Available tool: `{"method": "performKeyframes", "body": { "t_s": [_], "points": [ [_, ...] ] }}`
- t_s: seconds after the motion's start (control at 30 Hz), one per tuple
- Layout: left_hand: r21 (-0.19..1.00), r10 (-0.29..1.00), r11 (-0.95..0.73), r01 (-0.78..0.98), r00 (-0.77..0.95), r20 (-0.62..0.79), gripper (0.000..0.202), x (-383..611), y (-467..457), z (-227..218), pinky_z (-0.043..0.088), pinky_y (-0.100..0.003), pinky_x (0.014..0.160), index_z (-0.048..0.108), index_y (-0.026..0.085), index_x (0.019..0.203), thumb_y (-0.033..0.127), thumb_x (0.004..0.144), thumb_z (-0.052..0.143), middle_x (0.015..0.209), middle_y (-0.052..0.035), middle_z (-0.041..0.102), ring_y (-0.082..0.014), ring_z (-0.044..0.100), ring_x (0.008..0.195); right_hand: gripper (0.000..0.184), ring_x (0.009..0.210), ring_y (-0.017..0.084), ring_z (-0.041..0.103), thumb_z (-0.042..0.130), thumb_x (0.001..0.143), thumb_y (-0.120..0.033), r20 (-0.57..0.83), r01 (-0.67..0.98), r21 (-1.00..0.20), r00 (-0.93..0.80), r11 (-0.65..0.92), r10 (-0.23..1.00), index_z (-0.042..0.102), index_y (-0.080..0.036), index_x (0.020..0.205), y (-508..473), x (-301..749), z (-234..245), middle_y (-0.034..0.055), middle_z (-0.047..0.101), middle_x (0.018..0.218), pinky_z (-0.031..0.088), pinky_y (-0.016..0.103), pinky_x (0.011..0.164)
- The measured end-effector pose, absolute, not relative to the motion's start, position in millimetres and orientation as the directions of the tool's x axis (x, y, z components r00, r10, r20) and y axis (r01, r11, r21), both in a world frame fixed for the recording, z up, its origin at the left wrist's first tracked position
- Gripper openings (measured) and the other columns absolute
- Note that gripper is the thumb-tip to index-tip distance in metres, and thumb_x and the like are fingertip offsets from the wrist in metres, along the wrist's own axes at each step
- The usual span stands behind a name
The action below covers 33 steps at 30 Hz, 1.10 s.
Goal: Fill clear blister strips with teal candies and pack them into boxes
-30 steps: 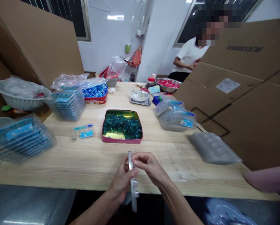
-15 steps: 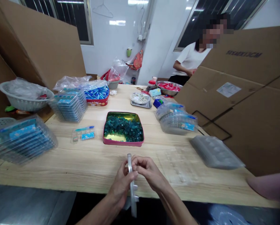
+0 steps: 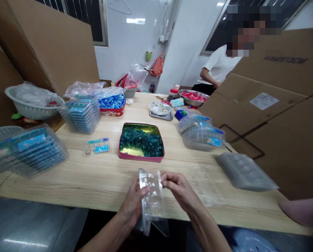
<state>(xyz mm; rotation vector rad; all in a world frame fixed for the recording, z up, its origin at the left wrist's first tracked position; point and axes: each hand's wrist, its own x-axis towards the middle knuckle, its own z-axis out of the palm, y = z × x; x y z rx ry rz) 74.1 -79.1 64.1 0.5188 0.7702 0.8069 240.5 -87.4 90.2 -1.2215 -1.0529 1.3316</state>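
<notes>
My left hand grips a thin stack of clear plastic trays, held edge-up at the table's front edge. Pinched in the fingers of my right hand is the rim of one clear tray, parted from the stack on its upper right side. Just beyond my hands, a pink-rimmed tin holds many teal translucent pieces. Left of the tin lies a single clear tray with a blue pen and a blue patterned block in it.
Stacks of filled trays stand at the left, more at the right. An empty-tray stack lies near the cardboard box. Farther back are a red tin of blue pens, a plate and a co-worker.
My right hand has moved right, drawing one clear tray away from the stack in my left hand. The stack has turned slightly, and the camera view has shifted a little.
</notes>
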Motion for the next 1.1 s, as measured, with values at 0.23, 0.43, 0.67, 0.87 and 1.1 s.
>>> {"method": "performKeyframes", "body": {
  "t_s": [0.23, 0.43, 0.67, 0.87, 1.1],
  "points": [
    [0.727, 0.787, 0.607, -0.322, 0.372, -0.492, 0.073, 63, -71, 61, 0.040, -0.026, 0.065, 0.051, 0.021, 0.112, 0.047, 0.050, 0.081, 0.092, -0.0036, 0.057, -0.0176, 0.053, 0.081, 0.027, 0.055, 0.013, 0.043, 0.064, 0.071, -0.036, -0.056, 0.523, -0.844, 0.138, -0.120, 0.989, 0.053, -0.017, 0.055, -79, 273, 110, -0.0016, 0.049, 0.054, 0.031, 0.026, 0.055],
    [0.750, 0.804, 0.574, -0.330, 0.404, -0.437, 0.071, 66, -75, 61, 0.039, -0.028, 0.069, 0.053, 0.020, 0.111, 0.047, 0.051, 0.082, 0.094, -0.0050, 0.058, -0.0192, 0.053, 0.085, 0.024, 0.073, 0.016, 0.055, 0.063, 0.078, -0.039, 0.017, 0.227, -0.973, -0.147, 0.050, 0.989, 0.064, -0.016, 0.070, -68, 225, 98, 0.0032, 0.059, 0.076, 0.041, 0.028, 0.068],
    [0.775, 0.833, 0.516, -0.366, 0.425, -0.354, 0.068, 65, -77, 56, 0.038, -0.032, 0.082, 0.056, 0.018, 0.112, 0.046, 0.055, 0.081, 0.104, -0.0095, 0.061, -0.0236, 0.052, 0.099, 0.025, 0.064, 0.012, 0.048, 0.071, 0.071, -0.039, -0.078, -0.095, -0.991, -0.189, -0.098, 0.979, 0.064, -0.016, 0.065, -67, 202, 90, 0.0008, 0.054, 0.069, 0.038, 0.024, 0.058],
    [0.768, 0.839, 0.504, -0.395, 0.434, -0.327, 0.064, 66, -77, 53, 0.037, -0.031, 0.083, 0.057, 0.017, 0.110, 0.044, 0.057, 0.080, 0.102, -0.0096, 0.062, -0.0236, 0.053, 0.099, 0.023, 0.057, 0.010, 0.045, 0.071, 0.070, -0.036, -0.126, -0.119, -0.981, -0.212, -0.153, 0.969, 0.063, -0.015, 0.064, -69, 197, 88, -0.0008, 0.053, 0.064, 0.034, 0.023, 0.054],
    [0.720, 0.838, 0.539, -0.437, 0.365, -0.405, 0.056, 60, -75, 57, 0.040, -0.029, 0.073, 0.059, 0.016, 0.100, 0.043, 0.055, 0.079, 0.090, -0.0068, 0.063, -0.0198, 0.056, 0.083, 0.019, 0.058, 0.011, 0.042, 0.067, 0.069, -0.030, -0.128, -0.131, -0.982, -0.071, -0.137, 0.989, 0.058, -0.016, 0.060, -71, 197, 83, -0.0019, 0.050, 0.060, 0.033, 0.024, 0.057]
  ]
}}
